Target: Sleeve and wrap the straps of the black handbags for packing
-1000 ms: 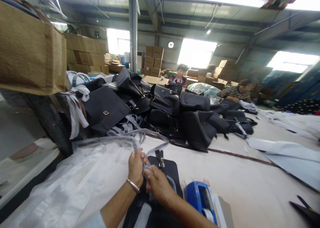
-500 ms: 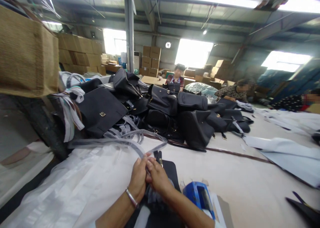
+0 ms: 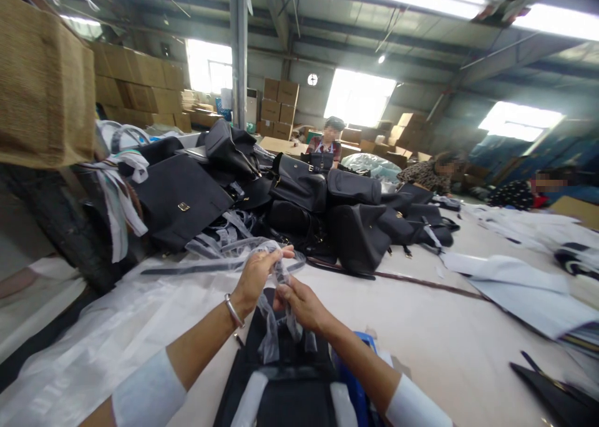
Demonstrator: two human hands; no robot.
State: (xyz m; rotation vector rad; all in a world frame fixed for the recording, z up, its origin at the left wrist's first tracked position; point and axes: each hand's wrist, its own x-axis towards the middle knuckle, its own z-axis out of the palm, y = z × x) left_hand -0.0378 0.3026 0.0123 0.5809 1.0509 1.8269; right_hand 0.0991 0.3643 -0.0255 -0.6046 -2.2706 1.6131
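Just above a black bag (image 3: 299, 380) on the table, my left hand (image 3: 255, 280) pinches a strap wrapped in clear plastic (image 3: 281, 271). My right hand (image 3: 304, 303) is closed on the same strap, a little lower and nearer to me. Loose ends of the clear plastic hang down over the bag. White wrapping (image 3: 250, 399) covers parts of the bag's handle close to me. Other wrapped straps (image 3: 219, 249) lie beyond my left hand. A blue tape dispenser (image 3: 358, 377) is partly hidden behind my right forearm.
Black bags (image 3: 358, 236) are heaped across the far side of the table. White plastic sheeting (image 3: 93, 346) spreads at the left. Pale sheets (image 3: 524, 289) and a black piece (image 3: 556, 383) lie at the right. Several people sit beyond.
Both hands have moved up and slightly apart along the wrapped strap. More of the black bag shows beneath them, and loose plastic ends now hang in view.
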